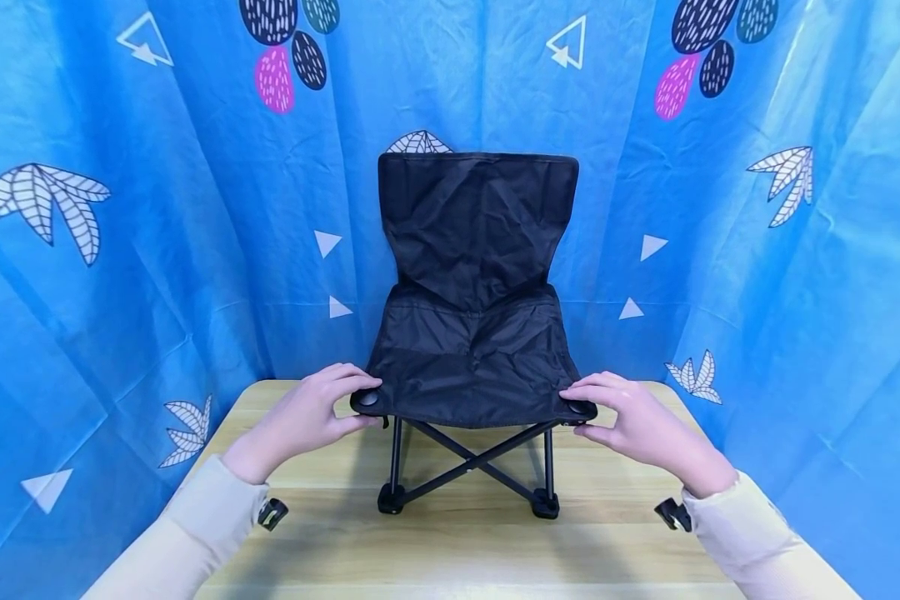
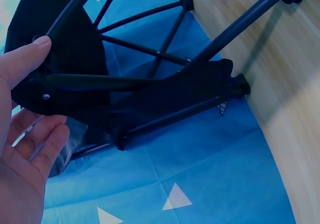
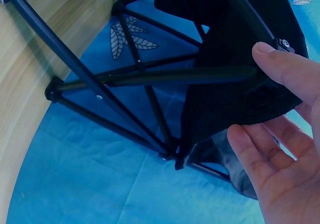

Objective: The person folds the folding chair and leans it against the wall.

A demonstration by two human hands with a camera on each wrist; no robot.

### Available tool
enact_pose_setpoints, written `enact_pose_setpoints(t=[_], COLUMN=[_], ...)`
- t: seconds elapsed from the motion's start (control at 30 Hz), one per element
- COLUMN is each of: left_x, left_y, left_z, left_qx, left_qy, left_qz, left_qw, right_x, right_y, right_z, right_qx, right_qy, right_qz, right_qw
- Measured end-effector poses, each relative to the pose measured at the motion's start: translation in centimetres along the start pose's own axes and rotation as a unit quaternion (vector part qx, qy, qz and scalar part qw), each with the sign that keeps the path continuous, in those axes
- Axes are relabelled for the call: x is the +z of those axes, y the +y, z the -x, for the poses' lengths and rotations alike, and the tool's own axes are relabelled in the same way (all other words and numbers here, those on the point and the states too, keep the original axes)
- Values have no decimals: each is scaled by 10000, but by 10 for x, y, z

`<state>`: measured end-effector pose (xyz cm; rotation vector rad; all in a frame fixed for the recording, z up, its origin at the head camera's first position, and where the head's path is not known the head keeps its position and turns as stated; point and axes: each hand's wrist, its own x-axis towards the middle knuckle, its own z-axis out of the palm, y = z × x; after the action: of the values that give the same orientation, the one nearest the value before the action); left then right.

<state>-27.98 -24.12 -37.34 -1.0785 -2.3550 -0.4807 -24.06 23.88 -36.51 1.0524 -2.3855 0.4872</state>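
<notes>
The black folding chair point(image 1: 472, 383) stands upright and unfolded on the wooden counter point(image 1: 465, 554), its backrest point(image 1: 480, 217) towards 12 o'clock and its crossed front legs point(image 1: 471, 464) towards 6. At the seat's 8 o'clock corner the left hand point(image 1: 318, 408) pinches the edge; at the 4 o'clock corner the right hand point(image 1: 637, 421) does likewise. Both sets of fingers are narrow, each holding a seat corner between thumb and fingertips.

The likeliest trouble, I'd judge, is the crossed frame folding inward if both corners are squeezed together, nipping fingertips near the joints. Uneven lifting could twist the chair and tip it towards 3 or 9 o'clock, since the hold is light and only at the front. In the left wrist view a rear foot point(image 2: 242, 86) looks near the counter's edge; a shove towards 12 might send it over, though I can't tell the margin. The slack seat fabric could also slip from a pinch.

I see no containers; beyond, a blue curtain point(image 1: 105, 333) hangs from 9 round through 12 to 3 o'clock
</notes>
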Motion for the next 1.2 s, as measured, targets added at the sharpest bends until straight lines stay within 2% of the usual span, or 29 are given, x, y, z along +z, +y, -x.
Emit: enact_pose_setpoints(t=[0.57,0.97,1.2], left_x=[4,1,0], left_y=[-4,-1,0], left_z=[5,3,3], left_qx=[310,414,400], left_qy=[211,89,38], left_qz=[110,-128,-111], left_qw=[9992,9990,9991], right_x=[1,2,0], right_y=[3,8,10], right_z=[2,3,5], right_qx=[-203,-497,-409], right_qy=[176,295,341], right_qz=[-47,37,-203], right_qw=[9996,9983,9984])
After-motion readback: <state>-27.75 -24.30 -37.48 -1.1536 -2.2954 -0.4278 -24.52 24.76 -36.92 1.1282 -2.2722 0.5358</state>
